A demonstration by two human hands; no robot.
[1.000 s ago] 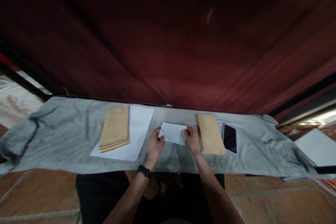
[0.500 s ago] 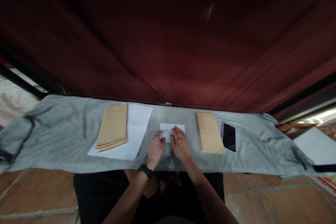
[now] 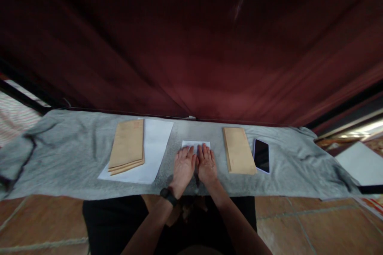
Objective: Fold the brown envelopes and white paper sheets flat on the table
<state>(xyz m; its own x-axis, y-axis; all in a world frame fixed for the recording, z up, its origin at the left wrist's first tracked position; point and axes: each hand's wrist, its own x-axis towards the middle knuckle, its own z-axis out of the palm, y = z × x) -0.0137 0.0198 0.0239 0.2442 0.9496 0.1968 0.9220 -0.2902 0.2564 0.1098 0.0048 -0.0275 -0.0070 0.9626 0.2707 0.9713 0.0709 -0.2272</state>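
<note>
A small folded piece of white paper [image 3: 196,143] lies on the grey cloth in the middle, its lower part hidden under both hands. My left hand [image 3: 183,167] rests flat on its left side, palm down with the fingers stretched forward. Close beside it, my right hand [image 3: 207,166] lies flat on the paper's right side, fingers also extended. Both hands are open and press on the paper without gripping it. A dark watch [image 3: 168,196] is on the left wrist.
Several brown envelopes [image 3: 127,143] lie on large white paper [image 3: 158,139] to the left. Another stack of brown envelopes [image 3: 238,150] lies right of the hands, with a phone [image 3: 261,156] beside it. Grey cloth [image 3: 76,155] covers the narrow surface; a dark red curtain [image 3: 191,48] hangs behind.
My left hand has moved from the paper's left edge onto its top, flattening out with fingers forward. My right hand has straightened, its fingers now pointing forward. The envelopes and phone stay put.
</note>
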